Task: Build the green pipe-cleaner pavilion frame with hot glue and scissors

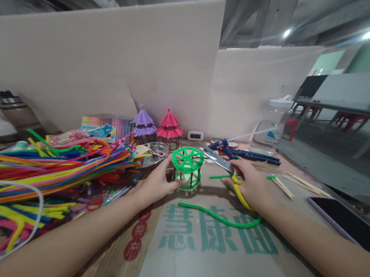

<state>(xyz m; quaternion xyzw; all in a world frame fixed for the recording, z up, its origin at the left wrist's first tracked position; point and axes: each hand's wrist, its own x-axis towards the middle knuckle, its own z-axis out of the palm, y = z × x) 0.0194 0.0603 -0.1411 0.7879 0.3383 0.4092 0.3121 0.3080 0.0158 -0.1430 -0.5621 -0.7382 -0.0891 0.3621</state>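
Note:
My left hand (159, 182) is at the left side of a small round frame (187, 167), its fingers and thumb around it. The frame has a green spoked top, a green ring at its base and brown posts between them. In my right hand (248, 180) are scissors (217, 160) with yellow handles, their blades pointing up and left. A short green piece (219, 176) lies between the frame and my right hand. One long green pipe cleaner (219, 218) curves across the printed sheet below.
Many coloured pipe cleaners (52, 173) cover the left. Behind stand purple (143, 123) and pink (169, 126) pavilion models, a glue gun (223, 148) and a water bottle (270, 127). Wooden sticks (284, 187) and a phone (348, 224) lie at right.

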